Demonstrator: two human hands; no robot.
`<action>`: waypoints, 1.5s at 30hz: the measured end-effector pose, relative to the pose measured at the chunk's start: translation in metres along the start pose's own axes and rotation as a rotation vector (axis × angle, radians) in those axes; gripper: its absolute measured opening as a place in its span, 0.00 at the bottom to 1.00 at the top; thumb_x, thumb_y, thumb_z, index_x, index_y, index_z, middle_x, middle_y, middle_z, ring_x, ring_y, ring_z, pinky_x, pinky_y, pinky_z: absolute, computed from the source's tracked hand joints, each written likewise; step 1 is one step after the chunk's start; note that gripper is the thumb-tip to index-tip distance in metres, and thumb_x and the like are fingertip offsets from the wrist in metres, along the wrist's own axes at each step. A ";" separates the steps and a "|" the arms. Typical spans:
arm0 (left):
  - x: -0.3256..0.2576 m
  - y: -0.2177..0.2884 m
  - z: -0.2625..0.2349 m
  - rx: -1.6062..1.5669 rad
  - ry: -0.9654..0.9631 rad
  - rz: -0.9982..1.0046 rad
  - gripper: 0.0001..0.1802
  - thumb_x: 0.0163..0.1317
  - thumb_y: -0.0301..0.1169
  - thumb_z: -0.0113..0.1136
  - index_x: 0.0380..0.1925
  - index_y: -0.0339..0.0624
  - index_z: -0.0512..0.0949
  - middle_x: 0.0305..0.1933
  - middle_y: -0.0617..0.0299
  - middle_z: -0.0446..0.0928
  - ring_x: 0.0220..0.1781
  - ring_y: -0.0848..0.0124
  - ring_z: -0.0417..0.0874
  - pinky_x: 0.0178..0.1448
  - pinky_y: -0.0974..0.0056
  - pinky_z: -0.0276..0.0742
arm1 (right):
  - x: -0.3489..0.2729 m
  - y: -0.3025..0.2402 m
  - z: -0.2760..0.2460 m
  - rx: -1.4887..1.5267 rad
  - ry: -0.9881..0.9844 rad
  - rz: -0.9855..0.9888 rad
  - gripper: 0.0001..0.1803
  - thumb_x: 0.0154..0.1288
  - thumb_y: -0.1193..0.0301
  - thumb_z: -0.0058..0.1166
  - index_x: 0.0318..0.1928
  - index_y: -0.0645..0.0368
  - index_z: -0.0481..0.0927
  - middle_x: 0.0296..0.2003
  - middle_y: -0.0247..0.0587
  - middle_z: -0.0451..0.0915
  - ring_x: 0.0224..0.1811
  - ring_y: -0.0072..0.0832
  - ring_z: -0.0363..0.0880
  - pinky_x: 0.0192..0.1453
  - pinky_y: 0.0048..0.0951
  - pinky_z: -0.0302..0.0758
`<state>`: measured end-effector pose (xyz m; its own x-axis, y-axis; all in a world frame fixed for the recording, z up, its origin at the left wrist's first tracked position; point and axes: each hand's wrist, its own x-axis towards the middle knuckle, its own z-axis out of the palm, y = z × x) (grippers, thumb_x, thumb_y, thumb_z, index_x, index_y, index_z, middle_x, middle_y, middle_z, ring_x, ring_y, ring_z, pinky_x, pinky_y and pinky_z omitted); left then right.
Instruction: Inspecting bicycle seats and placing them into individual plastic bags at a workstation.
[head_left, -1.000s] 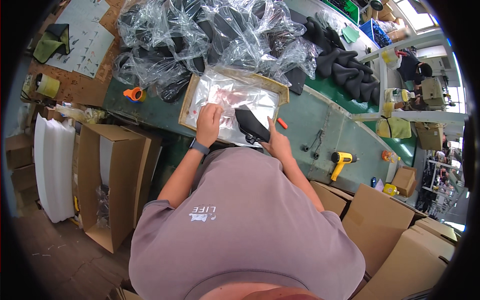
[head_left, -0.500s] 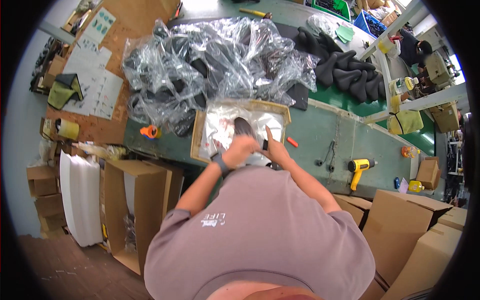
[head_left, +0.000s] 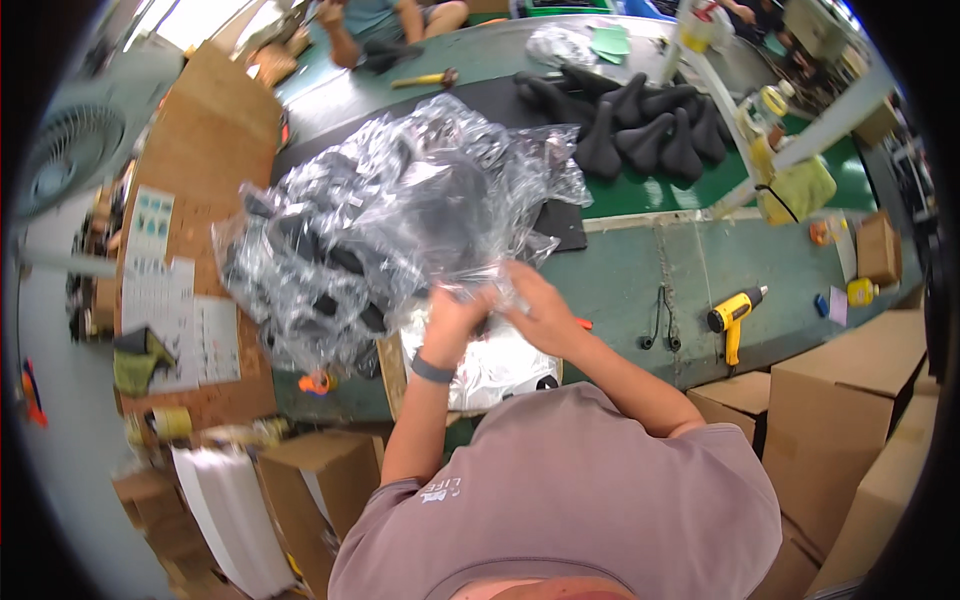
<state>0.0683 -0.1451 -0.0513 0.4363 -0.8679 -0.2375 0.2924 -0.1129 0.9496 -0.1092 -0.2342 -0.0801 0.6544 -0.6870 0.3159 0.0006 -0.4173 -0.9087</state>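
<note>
My left hand (head_left: 455, 325) and my right hand (head_left: 541, 308) are side by side above a shallow tan box (head_left: 392, 375) lined with shiny film. Both are closed on the near end of a clear plastic bag (head_left: 487, 272), slightly smeared by motion. Inside the bag is a broad dark shape that looks like a bicycle saddle (head_left: 445, 205). The bag overlaps a heap of similar plastic-wrapped dark items (head_left: 310, 250), so its outline is hard to separate. Fingertips are partly hidden by the film.
Unwrapped black bicycle saddles (head_left: 640, 130) lie in a pile at the back right. A yellow heat gun (head_left: 735, 318) and black metal parts (head_left: 660, 320) rest on the green table (head_left: 620, 260). A hammer (head_left: 425, 79) lies at the back. Cardboard boxes (head_left: 830, 420) flank me. Another person (head_left: 375, 25) sits across.
My hands have come up out of the tan box and forward, now gripping the bagged dark shape by the heap. The whole view has shifted, showing more of the far side.
</note>
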 end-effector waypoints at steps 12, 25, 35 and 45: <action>0.183 -0.011 -0.228 -0.619 0.427 0.147 0.23 0.88 0.30 0.54 0.71 0.18 0.70 0.68 0.41 0.82 0.67 0.60 0.88 0.72 0.60 0.91 | 0.079 0.403 -0.166 0.324 0.585 1.037 0.45 0.76 0.61 0.71 0.85 0.63 0.65 0.62 0.51 0.86 0.58 0.36 0.87 0.55 0.42 0.87; 0.028 -0.048 -0.025 0.765 0.545 0.379 0.29 0.73 0.19 0.65 0.73 0.35 0.78 0.79 0.49 0.76 0.76 0.57 0.80 0.74 0.52 0.81 | 0.178 0.511 -0.190 0.624 1.226 0.961 0.40 0.59 0.55 0.89 0.66 0.56 0.83 0.59 0.40 0.88 0.59 0.41 0.87 0.58 0.47 0.85; 0.031 -0.045 0.116 1.221 -0.401 0.865 0.56 0.56 0.46 0.87 0.80 0.36 0.71 0.81 0.43 0.75 0.83 0.45 0.75 0.87 0.37 0.67 | -0.093 0.139 -0.225 -0.002 0.487 0.542 0.34 0.64 0.67 0.81 0.69 0.64 0.86 0.58 0.44 0.92 0.59 0.31 0.90 0.69 0.36 0.83; -0.043 -0.252 0.123 0.311 -0.965 -0.913 0.30 0.72 0.44 0.77 0.64 0.37 0.78 0.50 0.55 0.89 0.46 0.69 0.90 0.54 0.62 0.88 | -0.284 0.194 -0.194 -0.054 0.499 0.939 0.37 0.76 0.53 0.74 0.73 0.67 0.81 0.60 0.52 0.90 0.60 0.44 0.90 0.68 0.43 0.83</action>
<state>-0.1293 -0.1391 -0.2554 -0.6071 -0.4015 -0.6857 -0.1042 -0.8153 0.5696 -0.4417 -0.2351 -0.2930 -0.0086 -0.9083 -0.4183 -0.3846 0.3891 -0.8371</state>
